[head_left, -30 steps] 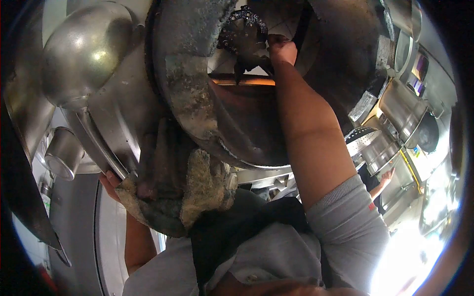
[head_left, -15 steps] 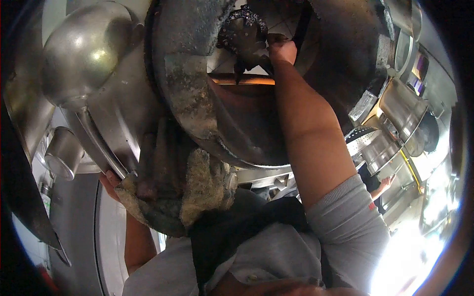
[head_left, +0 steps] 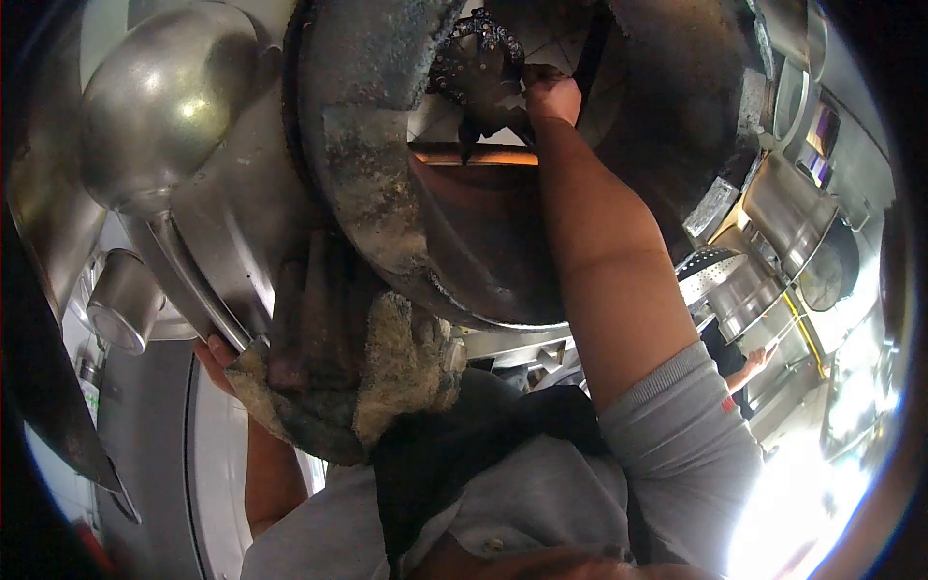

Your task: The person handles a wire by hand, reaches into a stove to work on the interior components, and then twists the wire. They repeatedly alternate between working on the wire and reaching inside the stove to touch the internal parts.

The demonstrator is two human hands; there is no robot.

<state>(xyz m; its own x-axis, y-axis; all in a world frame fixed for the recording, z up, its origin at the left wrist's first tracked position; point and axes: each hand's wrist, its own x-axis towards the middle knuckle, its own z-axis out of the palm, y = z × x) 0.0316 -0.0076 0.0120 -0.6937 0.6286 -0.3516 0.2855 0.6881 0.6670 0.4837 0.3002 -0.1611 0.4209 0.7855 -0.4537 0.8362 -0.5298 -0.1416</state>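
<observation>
My right hand (head_left: 554, 100) is closed in a fist inside the round, sooty stove opening (head_left: 367, 184), right beside a blackened gas burner (head_left: 476, 68). Whatever sits between its fingers is hidden. An orange glow (head_left: 474, 155) shows along a bar below the burner. On the left, my left hand (head_left: 217, 362) is at the metal front edge, touching or close to the lower end of a ladle handle (head_left: 198, 275); its fingers are partly hidden. The big steel ladle bowl (head_left: 174, 106) lies above it. A crusty, stained cloth-like mass (head_left: 396, 372) hangs beside that hand.
A steel cup (head_left: 126, 300) stands at the left. Steel pots (head_left: 788, 208) and a perforated skimmer (head_left: 710, 275) are on the right. Another person's hand (head_left: 759, 362) shows near those pots. A dark blade-like shape (head_left: 63, 387) runs along the left edge.
</observation>
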